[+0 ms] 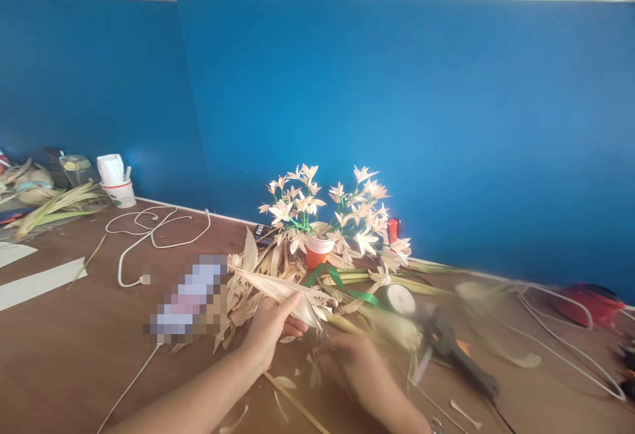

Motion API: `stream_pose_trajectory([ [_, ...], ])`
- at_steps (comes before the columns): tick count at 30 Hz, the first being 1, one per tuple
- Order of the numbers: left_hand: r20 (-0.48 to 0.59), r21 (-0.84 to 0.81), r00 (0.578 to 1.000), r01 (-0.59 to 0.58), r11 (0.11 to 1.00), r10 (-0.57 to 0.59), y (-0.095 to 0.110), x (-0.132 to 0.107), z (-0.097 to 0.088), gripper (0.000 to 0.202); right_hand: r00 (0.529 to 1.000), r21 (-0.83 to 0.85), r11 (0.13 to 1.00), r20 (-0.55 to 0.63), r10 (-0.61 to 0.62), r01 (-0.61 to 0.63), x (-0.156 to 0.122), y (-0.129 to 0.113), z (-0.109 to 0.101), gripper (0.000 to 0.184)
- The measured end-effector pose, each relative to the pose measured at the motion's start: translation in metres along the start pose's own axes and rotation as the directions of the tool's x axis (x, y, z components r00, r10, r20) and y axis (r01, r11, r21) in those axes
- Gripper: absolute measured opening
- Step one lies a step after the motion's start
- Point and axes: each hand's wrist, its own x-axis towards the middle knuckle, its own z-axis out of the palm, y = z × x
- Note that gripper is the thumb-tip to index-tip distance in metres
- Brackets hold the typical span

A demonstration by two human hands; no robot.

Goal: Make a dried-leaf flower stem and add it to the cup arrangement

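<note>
My left hand (272,328) is closed in a pinch on a long pale dried husk leaf (278,286) that points left and up over the brown table (74,348). My right hand (354,371) lies just right of it, fingers curled around a thin dark tool (325,336) whose tip meets the leaf; I cannot name the tool. Behind both hands lies a heap of dried husks (253,288). An orange cup (317,253) holds a bunch of handmade pale flowers (330,209) on green stems.
A black glue gun (454,348) lies right of my hands, with a white tape roll (401,298) and green ribbon (347,286) near it. White cables (149,232) loop at left. A white cup (119,189) and green leaves (54,206) sit far left. A blue wall (397,123) backs the table.
</note>
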Motion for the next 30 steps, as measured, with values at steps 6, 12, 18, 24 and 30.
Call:
stream_pose_trajectory([
  [6, 0.006, 0.001, 1.0, -0.001, 1.0, 0.001, -0.001, 0.001, -0.001, 0.03, 1.0, 0.036, 0.999, 0.0, 0.021, -0.021, 0.001, -0.002, 0.0, 0.023],
  [12, -0.073, 0.068, 0.994, -0.077, 0.995, 0.082, 0.006, 0.006, -0.005, 0.031, 0.982, 0.125, 0.978, 0.111, 0.151, -0.164, -0.002, -0.007, 0.0, 0.028],
  [18, -0.131, 0.116, 0.983, -0.114, 0.987, 0.128, 0.012, 0.01, -0.011, 0.034, 0.982, 0.128, 0.98, 0.131, 0.135, -0.152, -0.007, -0.018, -0.003, 0.029],
  [24, -0.109, 0.165, 0.984, -0.119, 0.979, 0.138, 0.009, 0.01, -0.011, 0.035, 0.987, 0.132, 0.984, 0.123, 0.107, -0.123, -0.006, -0.017, -0.001, 0.033],
  [30, -0.022, 0.117, 0.998, -0.052, 0.992, 0.054, 0.015, 0.007, -0.009, 0.033, 0.984, 0.163, 0.977, 0.131, 0.12, -0.14, -0.005, -0.014, -0.001, 0.045],
])
